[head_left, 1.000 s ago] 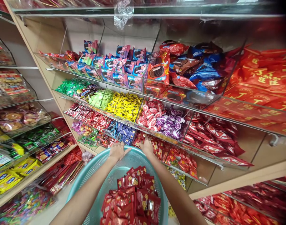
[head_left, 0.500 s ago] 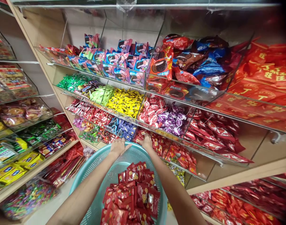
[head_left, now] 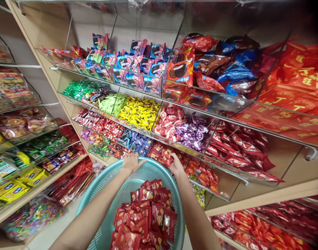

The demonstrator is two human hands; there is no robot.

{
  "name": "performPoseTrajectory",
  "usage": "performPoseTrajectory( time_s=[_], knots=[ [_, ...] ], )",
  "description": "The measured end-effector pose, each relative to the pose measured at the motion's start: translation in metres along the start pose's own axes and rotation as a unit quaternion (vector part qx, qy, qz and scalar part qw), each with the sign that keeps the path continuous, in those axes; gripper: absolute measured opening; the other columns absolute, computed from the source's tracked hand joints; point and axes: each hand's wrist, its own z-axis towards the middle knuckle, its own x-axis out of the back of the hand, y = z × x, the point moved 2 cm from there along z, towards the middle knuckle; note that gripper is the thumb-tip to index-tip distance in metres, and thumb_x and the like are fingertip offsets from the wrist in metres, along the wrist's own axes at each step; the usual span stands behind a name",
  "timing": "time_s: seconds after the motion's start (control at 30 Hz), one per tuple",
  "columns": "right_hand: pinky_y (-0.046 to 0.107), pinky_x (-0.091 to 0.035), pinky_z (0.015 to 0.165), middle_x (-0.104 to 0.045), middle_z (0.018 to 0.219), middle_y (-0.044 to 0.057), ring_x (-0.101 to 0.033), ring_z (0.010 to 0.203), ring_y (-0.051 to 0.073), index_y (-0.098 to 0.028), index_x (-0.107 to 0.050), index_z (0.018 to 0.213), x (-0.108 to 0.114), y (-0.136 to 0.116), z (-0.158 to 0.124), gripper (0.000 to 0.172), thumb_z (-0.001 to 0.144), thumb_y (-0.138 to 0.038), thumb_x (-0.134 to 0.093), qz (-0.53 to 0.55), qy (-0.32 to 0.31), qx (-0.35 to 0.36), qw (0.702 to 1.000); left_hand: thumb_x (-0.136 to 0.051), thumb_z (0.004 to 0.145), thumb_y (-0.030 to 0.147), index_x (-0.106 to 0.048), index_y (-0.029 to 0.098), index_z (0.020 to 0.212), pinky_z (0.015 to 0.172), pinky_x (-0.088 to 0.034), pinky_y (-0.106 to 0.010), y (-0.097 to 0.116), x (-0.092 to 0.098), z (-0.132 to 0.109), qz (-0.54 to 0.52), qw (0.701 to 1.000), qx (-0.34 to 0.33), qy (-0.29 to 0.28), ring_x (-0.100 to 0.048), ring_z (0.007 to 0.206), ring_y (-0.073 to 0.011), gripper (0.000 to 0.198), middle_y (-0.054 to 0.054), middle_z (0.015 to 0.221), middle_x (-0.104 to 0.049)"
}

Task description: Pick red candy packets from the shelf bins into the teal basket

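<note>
A turquoise plastic basket stands below the shelves with a heap of small red candy packets inside. My left hand grips its far rim, fingers over the edge and thumb lying along it. Beyond the rim on the right, my right hand is closed on red candy packets at the front of a low shelf bin; its fingertips are partly hidden. Blue-wrapped candies fill the bin to the left of it, and orange-red packets lie to its right.
Clear plastic fronts edge the tiered bins above my hands. Yellow candies, purple-and-white candies and wrapped cookies fill them. A wooden divider separates the left shelves. A large bag of colourful sweets sits low on the left.
My right hand has moved right and back a little from inside the red packet bin, bringing red packets to the bin's front. My left hand stays on the basket rim.
</note>
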Motion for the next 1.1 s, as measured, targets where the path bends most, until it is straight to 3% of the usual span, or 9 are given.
performPoseTrajectory(
  time_s=[0.13, 0.27, 0.4, 0.57, 0.8, 0.93, 1.03, 1.1],
  knots=[
    [0.031, -0.052, 0.062, -0.066, 0.081, 0.007, -0.062, 0.078, 0.02, -0.017, -0.053, 0.078, 0.0, 0.0, -0.018, 0.019, 0.069, -0.033, -0.052, 0.234, -0.072, -0.097, 0.965, -0.007, 0.079, 0.067, -0.05, 0.009, 0.104, 0.083, -0.031, -0.037, 0.0, 0.0, 0.0, 0.002, 1.0, 0.0, -0.005, -0.049, 0.097, -0.0283, 0.077, -0.018, 0.099, -0.056],
    [0.029, -0.053, 0.067, -0.065, 0.076, 0.001, -0.061, 0.071, 0.014, -0.018, -0.056, 0.082, -0.003, -0.003, -0.036, 0.016, 0.069, -0.027, -0.059, 0.392, -0.096, -0.11, 0.908, -0.007, 0.079, 0.068, -0.051, 0.009, 0.102, 0.082, -0.033, -0.037, -0.001, 0.0, 0.001, 0.009, 1.0, -0.003, 0.003, -0.05, 0.095, -0.0285, 0.077, -0.017, 0.097, -0.057],
    [0.024, -0.052, 0.07, -0.061, 0.072, -0.003, -0.059, 0.069, 0.009, -0.02, -0.057, 0.084, 0.005, -0.008, -0.056, 0.011, 0.074, -0.022, -0.058, 0.452, -0.083, -0.096, 0.883, -0.01, 0.079, 0.068, -0.05, 0.009, 0.105, 0.082, -0.033, -0.037, -0.001, -0.001, 0.0, 0.018, 1.0, -0.002, 0.007, -0.05, 0.095, -0.0292, 0.076, -0.017, 0.099, -0.056],
    [0.028, -0.054, 0.07, -0.063, 0.077, 0.001, -0.061, 0.075, 0.012, -0.018, -0.058, 0.089, 0.016, -0.005, -0.081, 0.016, 0.078, -0.03, -0.055, 0.478, -0.072, -0.142, 0.864, -0.01, 0.08, 0.067, -0.05, 0.008, 0.105, 0.082, -0.033, -0.037, 0.0, -0.002, 0.0, 0.015, 1.0, -0.001, 0.015, -0.05, 0.095, -0.0284, 0.075, -0.017, 0.098, -0.057],
    [0.03, -0.053, 0.069, -0.064, 0.083, 0.001, -0.061, 0.084, 0.015, -0.021, -0.058, 0.093, 0.008, 0.006, -0.103, 0.02, 0.078, -0.034, -0.056, 0.419, -0.085, -0.155, 0.891, -0.011, 0.08, 0.067, -0.051, 0.007, 0.106, 0.082, -0.033, -0.036, 0.0, -0.003, 0.001, 0.017, 1.0, -0.003, 0.007, -0.05, 0.095, -0.0286, 0.076, -0.017, 0.099, -0.056],
    [0.027, -0.052, 0.065, -0.063, 0.083, 0.0, -0.061, 0.076, 0.013, -0.022, -0.057, 0.098, -0.002, 0.005, -0.108, 0.028, 0.074, -0.034, -0.062, 0.308, -0.096, -0.14, 0.936, -0.009, 0.079, 0.068, -0.05, 0.007, 0.108, 0.083, -0.033, -0.037, 0.001, -0.003, 0.001, 0.02, 1.0, 0.0, 0.006, -0.05, 0.095, -0.0286, 0.078, -0.018, 0.099, -0.056],
    [0.026, -0.05, 0.064, -0.064, 0.08, 0.001, -0.061, 0.068, 0.013, -0.019, -0.058, 0.101, -0.013, 0.001, -0.109, 0.038, 0.069, -0.036, -0.067, 0.142, -0.17, -0.118, 0.968, -0.01, 0.079, 0.068, -0.05, 0.008, 0.108, 0.083, -0.033, -0.037, 0.001, -0.003, 0.001, 0.018, 1.0, 0.001, 0.003, -0.049, 0.097, -0.0286, 0.078, -0.017, 0.101, -0.056],
    [0.026, -0.049, 0.066, -0.064, 0.075, 0.001, -0.06, 0.066, 0.013, -0.016, -0.06, 0.1, -0.024, 0.0, -0.106, 0.041, 0.066, -0.038, -0.069, 0.02, -0.269, -0.114, 0.956, -0.01, 0.079, 0.068, -0.05, 0.007, 0.108, 0.083, -0.033, -0.036, 0.001, -0.003, 0.001, 0.017, 1.0, 0.001, 0.004, -0.049, 0.097, -0.0287, 0.078, -0.017, 0.1, -0.056]
  ],
)
